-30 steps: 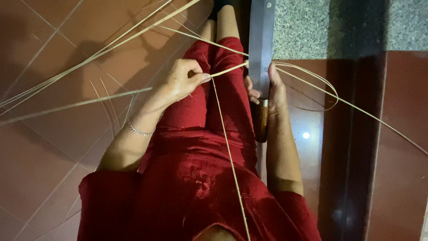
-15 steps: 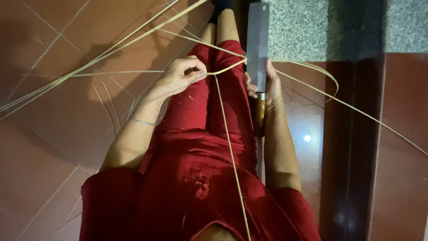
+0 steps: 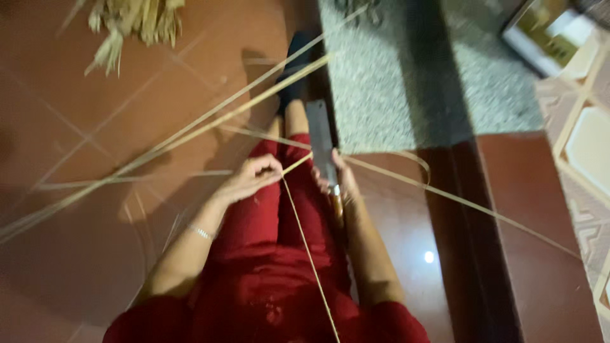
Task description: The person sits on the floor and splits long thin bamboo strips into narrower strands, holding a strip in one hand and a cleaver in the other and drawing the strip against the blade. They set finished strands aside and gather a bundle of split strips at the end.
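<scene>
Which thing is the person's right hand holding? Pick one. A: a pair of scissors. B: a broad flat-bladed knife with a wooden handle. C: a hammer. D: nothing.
B: the right hand grips the broad flat-bladed knife at its wooden handle, blade pointing away.

One package only: a flat rectangular box point(image 3: 548, 35) on the floor at the top right corner, beyond the grey speckled strip. Yellowish-brown face, white edge, blurred. No signs or screens.

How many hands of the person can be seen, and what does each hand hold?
2. The left hand pinches a thin bamboo strip above the red lap. The right hand grips a broad knife beside it. No other hands show.
</scene>
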